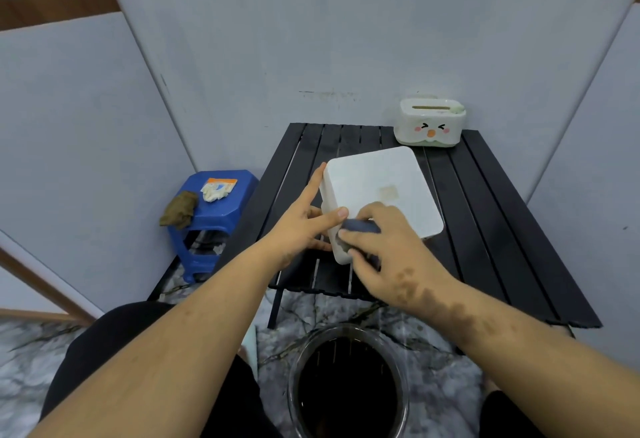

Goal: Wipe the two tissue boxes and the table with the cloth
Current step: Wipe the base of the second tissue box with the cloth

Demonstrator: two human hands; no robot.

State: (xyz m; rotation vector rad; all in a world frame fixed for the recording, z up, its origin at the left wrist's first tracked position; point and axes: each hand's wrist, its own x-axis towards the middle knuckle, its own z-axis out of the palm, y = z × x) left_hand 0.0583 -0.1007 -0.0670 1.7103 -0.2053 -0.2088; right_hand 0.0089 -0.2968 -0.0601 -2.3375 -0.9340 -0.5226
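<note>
While the right hand (384, 240) grips the dark cloth (360, 227) against the near edge of the tipped white tissue box (377, 188), the left hand (304, 219) steadies its left side with straight fingers. Beyond the fingertips, the box's broad face stretches away; the duck-face tissue box (431, 122) sits well apart, at the table (485, 215) back.

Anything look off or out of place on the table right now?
The white box is tipped off its base, tilted in the left hand while the right hand rubs its side with the cloth. It has a yellowish patch. The face box stands upright.
</note>
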